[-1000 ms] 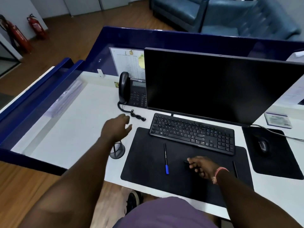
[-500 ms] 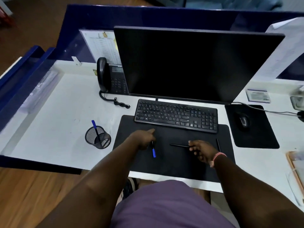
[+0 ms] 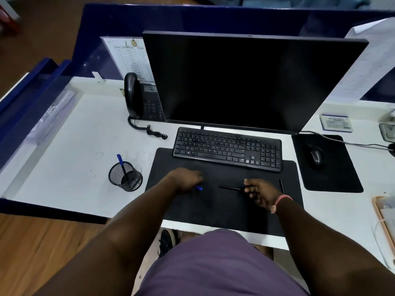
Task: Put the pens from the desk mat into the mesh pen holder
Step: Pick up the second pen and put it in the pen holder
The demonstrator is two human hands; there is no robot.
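Note:
The black mesh pen holder (image 3: 125, 176) stands on the white desk left of the black desk mat (image 3: 222, 208); one blue-capped pen (image 3: 121, 165) leans inside it. My left hand (image 3: 184, 180) is closed over a blue-capped pen (image 3: 198, 188) on the mat, only the blue tip showing. My right hand (image 3: 259, 192) pinches the right end of a black pen (image 3: 229, 187) that points left, low over the mat. A third dark pen (image 3: 282, 186) lies near the mat's right edge, just beyond my right hand.
A black keyboard (image 3: 227, 148) sits along the mat's far edge, under a dark monitor (image 3: 245, 82). A desk phone (image 3: 142, 99) with a coiled cord is at the back left. A mouse (image 3: 316, 156) rests on its own pad at right. A wooden tray (image 3: 384, 218) is at the right edge.
My left hand came from above the holder to the mat and closed over the blue-capped pen. My right hand holds the black pen much as half a second ago.

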